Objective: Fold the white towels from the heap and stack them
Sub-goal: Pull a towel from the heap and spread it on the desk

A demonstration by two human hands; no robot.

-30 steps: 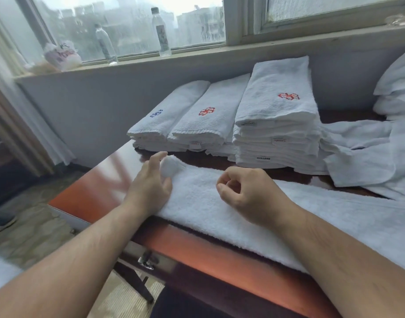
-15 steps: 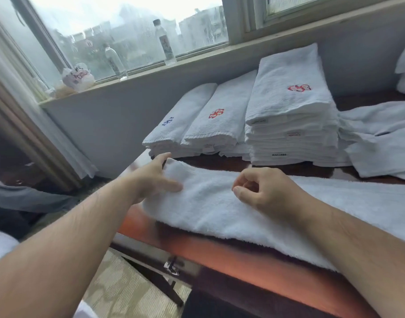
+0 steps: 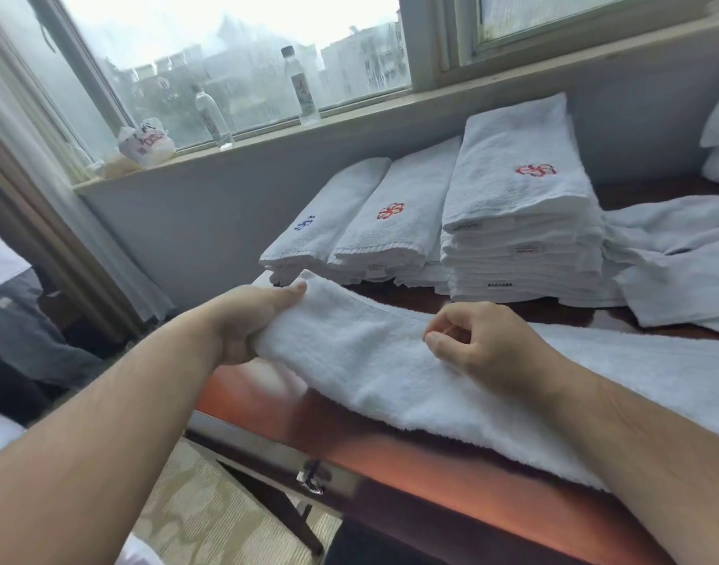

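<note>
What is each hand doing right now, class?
Left hand: grips the end of the long white terry towel.
Right hand: fingers curled, holding nothing, resting on it.

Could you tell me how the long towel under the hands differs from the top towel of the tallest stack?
The long towel lies as a strip along the front edge of the table; the top towel is a folded rectangle. The top towel shows a red emblem; the long towel shows none. The left hand grips the long towel's end; no hand touches the top towel. Both are white.
</note>
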